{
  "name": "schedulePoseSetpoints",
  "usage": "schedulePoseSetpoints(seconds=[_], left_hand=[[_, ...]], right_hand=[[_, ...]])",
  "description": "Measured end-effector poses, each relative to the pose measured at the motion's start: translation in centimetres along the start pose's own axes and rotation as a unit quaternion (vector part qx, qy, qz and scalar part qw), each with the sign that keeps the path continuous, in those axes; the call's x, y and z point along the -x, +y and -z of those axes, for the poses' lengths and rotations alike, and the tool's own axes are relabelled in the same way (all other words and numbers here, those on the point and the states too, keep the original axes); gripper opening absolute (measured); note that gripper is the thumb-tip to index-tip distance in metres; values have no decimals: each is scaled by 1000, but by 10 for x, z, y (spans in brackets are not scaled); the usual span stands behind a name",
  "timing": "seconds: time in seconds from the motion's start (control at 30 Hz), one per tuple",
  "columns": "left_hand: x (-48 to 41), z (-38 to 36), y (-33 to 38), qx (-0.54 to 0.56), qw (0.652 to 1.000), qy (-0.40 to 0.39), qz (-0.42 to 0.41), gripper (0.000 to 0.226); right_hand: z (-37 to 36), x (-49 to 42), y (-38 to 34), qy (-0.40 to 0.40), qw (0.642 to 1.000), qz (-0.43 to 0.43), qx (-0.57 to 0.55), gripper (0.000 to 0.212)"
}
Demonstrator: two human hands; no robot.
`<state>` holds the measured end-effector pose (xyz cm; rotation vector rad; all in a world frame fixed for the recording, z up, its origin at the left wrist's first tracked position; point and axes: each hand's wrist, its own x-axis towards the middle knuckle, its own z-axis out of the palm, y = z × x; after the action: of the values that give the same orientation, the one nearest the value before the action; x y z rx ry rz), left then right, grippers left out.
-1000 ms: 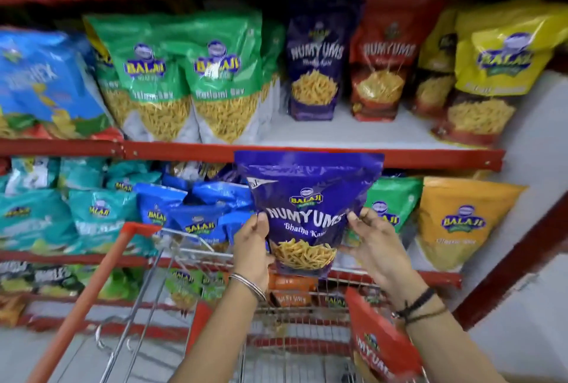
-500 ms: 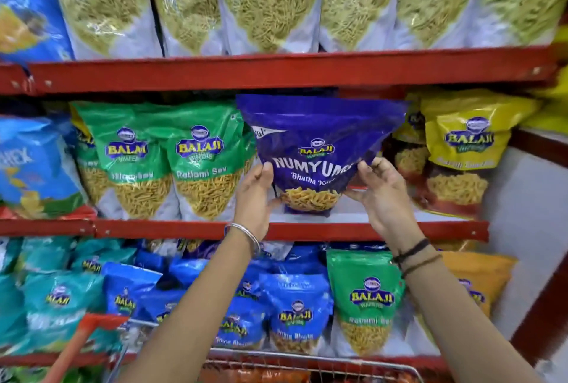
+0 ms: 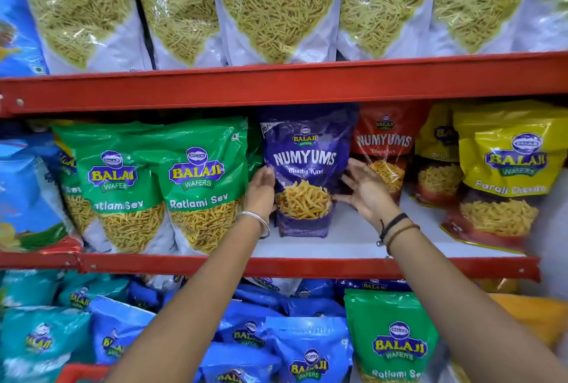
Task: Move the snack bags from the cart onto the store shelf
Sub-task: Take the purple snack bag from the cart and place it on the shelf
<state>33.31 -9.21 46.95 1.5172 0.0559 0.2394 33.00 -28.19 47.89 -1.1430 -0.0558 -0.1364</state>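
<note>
A purple Numyums snack bag [image 3: 307,149] stands upright on the white board of the middle shelf [image 3: 353,244], between green Ratlami Sev bags [image 3: 196,179] and a red Numyums bag [image 3: 384,140]. My left hand [image 3: 261,189] lies against the purple bag's left edge, fingers curled onto it. On the bag's right, my right hand [image 3: 365,192] has its fingers spread, the thumb close to the bag's lower corner. A red piece of the cart [image 3: 81,373] shows at the bottom left; its contents are out of view.
Yellow Balaji bags [image 3: 507,167] fill the right end of the middle shelf. Aloo Sev bags [image 3: 276,7] line the shelf above its red rail [image 3: 276,84]. Below are blue bags [image 3: 307,352] and a green bag [image 3: 396,345]. Bare shelf board lies right of the purple bag.
The purple bag went from above the cart up into the middle shelf and now stands on the board. My right hand has spread its fingers off the bag. The view tilted upward.
</note>
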Motion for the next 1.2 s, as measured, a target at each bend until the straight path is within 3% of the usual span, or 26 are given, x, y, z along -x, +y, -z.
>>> schedulePoseSetpoints(seconds=[0.13, 0.27, 0.73, 0.83, 0.9, 1.0, 1.1, 1.2], left_hand=[[13, 8, -29, -91, 994, -43, -41, 71], [28, 16, -50, -120, 981, -145, -42, 105], [76, 43, -44, -111, 977, -184, -8, 115], [86, 42, -38, -109, 977, -183, -17, 108], [98, 38, -34, -105, 979, -170, -40, 85], [135, 33, -36, -121, 980, -115, -106, 49], [181, 31, -63, -91, 981, -112, -133, 43], [225, 33, -116, -92, 980, -156, -88, 44]], right_hand=[[9, 12, 13, 25, 999, -29, 26, 53], [7, 33, 29, -46, 988, -65, 131, 65], [21, 85, 28, -48, 973, -48, 223, 74], [15, 96, 30, -58, 974, -50, 214, 74], [14, 106, 33, -45, 976, -35, 212, 75], [25, 139, 39, -9, 978, 14, 209, 57], [51, 194, 60, 1, 974, 49, 222, 39], [90, 250, 94, 31, 959, 67, 275, 34]])
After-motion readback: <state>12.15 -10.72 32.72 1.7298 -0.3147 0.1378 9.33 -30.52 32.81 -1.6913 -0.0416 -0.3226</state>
